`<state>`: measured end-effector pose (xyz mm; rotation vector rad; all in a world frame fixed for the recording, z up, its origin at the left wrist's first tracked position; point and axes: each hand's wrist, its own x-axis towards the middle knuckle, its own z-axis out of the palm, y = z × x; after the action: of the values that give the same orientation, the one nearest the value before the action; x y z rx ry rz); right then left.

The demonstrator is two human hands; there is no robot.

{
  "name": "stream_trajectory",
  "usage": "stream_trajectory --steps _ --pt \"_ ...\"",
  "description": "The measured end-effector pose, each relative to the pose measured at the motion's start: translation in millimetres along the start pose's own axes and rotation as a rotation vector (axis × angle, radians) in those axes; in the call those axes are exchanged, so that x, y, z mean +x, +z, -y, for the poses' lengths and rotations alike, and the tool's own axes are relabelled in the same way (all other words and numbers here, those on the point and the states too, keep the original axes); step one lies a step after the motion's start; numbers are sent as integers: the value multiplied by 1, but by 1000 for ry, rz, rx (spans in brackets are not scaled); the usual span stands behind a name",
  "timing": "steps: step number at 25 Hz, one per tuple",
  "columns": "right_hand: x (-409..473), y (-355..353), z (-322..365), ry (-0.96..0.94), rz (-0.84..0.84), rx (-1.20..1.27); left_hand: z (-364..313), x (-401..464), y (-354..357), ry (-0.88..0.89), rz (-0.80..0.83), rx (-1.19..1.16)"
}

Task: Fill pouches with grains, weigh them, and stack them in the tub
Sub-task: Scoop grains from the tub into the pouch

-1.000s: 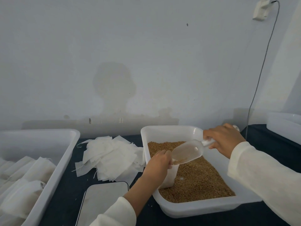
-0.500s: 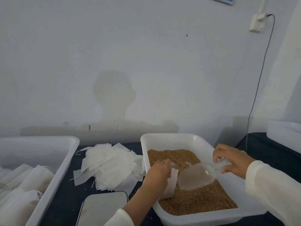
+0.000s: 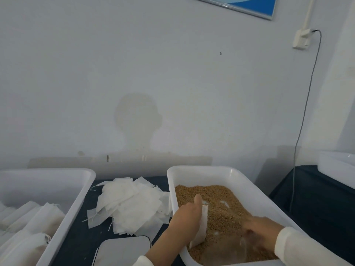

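A white tray (image 3: 226, 174) at the lower right holds brown grains (image 3: 221, 200). My left hand (image 3: 187, 217) grips a white pouch (image 3: 201, 229) upright over the grains, near the tray's left wall. My right hand (image 3: 263, 233), blurred, grips the handle of a clear plastic scoop (image 3: 224, 252), whose bowl lies low in the grains at the tray's near end. A white tub (image 3: 75, 204) at the left holds several filled pouches (image 3: 32, 225). The top of a scale (image 3: 123, 252) shows at the bottom edge.
A loose pile of empty white pouches (image 3: 132, 204) lies on the dark table between tub and tray. Another white tub (image 3: 338, 167) stands at the far right. A grey cable (image 3: 305, 104) hangs from a wall socket (image 3: 301, 40) behind the tray.
My right hand has swept the scoop from above the pouch down and toward me into the grains. The left hand holds the pouch in place. The camera tilted upward.
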<state>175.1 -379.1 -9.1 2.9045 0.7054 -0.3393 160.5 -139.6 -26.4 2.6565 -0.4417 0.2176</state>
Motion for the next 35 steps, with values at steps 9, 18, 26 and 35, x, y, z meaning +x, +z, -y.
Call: stream_trajectory --steps 9,18,26,35 --pt "0 -40 46 -26 -289 1218 6 -5 -49 31 -317 -724" --pt "25 -57 126 43 -625 1138 12 -22 -80 159 -371 -922" --pt "25 -69 135 131 -741 1012 33 -41 -60 -21 -269 -846" --pt "31 -63 192 0 -679 1202 62 -86 -80 -57 -338 -987"
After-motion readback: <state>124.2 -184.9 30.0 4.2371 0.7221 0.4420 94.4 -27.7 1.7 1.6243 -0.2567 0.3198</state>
